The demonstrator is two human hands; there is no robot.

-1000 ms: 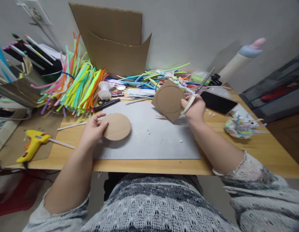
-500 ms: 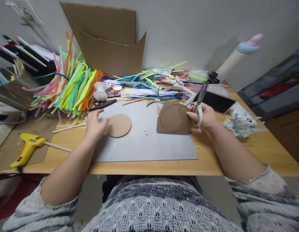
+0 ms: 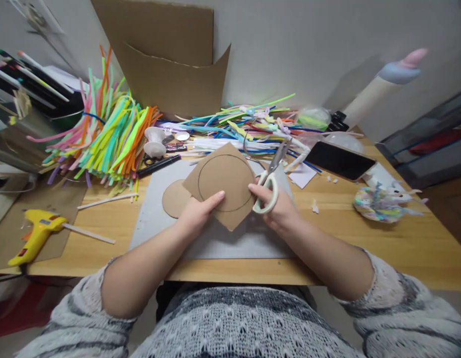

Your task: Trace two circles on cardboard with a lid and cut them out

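My left hand (image 3: 200, 213) is closed on a square piece of cardboard (image 3: 228, 181), its thumb lying on the face near the lower left edge. A circle is drawn in dark line on that cardboard, which is held up with one corner toward me. In my right hand (image 3: 277, 206) is a pair of scissors (image 3: 267, 191) with pale handles, its blades pointing up and away. The right fingertips are close to the cardboard's right corner; whether they grip it I cannot tell. A round cardboard disc (image 3: 174, 199) lies on the grey mat (image 3: 155, 231), partly covered by my left hand and the square.
A yellow glue gun (image 3: 38, 233) lies at the left by a bundle of coloured pipe cleaners (image 3: 114, 134). More pipe cleaners (image 3: 230, 124) lie along the wall. A phone (image 3: 340, 159) and a pastel fuzzy figure (image 3: 379, 201) are on the right. Large cardboard (image 3: 178, 84) leans behind.
My left hand has left the disc and taken hold of the square cardboard. My right hand has brought the scissors and cardboard left to the middle, and the cardboard has turned corner-down.
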